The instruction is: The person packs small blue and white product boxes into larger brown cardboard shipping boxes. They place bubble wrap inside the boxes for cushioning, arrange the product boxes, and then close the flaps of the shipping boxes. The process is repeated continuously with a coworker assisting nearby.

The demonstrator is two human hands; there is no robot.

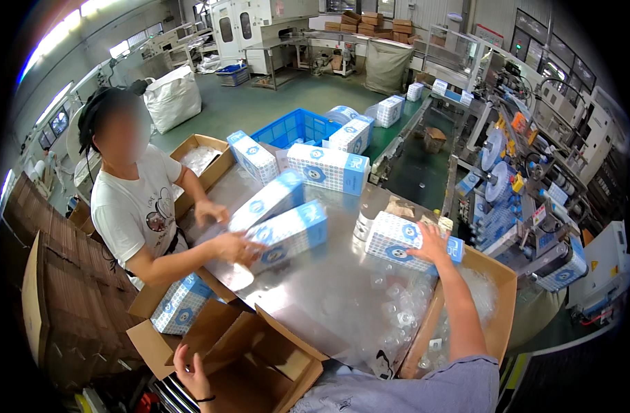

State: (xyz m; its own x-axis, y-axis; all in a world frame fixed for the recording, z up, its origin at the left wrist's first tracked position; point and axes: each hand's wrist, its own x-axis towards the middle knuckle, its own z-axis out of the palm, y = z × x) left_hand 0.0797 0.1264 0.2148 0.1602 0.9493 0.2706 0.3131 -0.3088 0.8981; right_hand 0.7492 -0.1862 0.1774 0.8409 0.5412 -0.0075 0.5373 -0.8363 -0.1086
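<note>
My right hand [433, 242] is closed over the top of a white pack with blue patterning [397, 239], which lies at the right side of the metal table [308, 282]. Low on the left, my left hand [192, 375] is beside an open cardboard box [273, 358], its fingers apart and nothing in them. Across the table, a co-worker's hands [236, 248] are at two similar packs [291, 234] lying side by side. Another such pack [184, 303] lies inside a carton at the left.
More packs [328, 167] stand along the table's far edge, by a blue crate [297, 124]. A carton [497, 275] with clear plastic pieces sits at my right. Machinery [514, 172] runs along the right. Flattened cardboard [74, 303] is stacked at the left.
</note>
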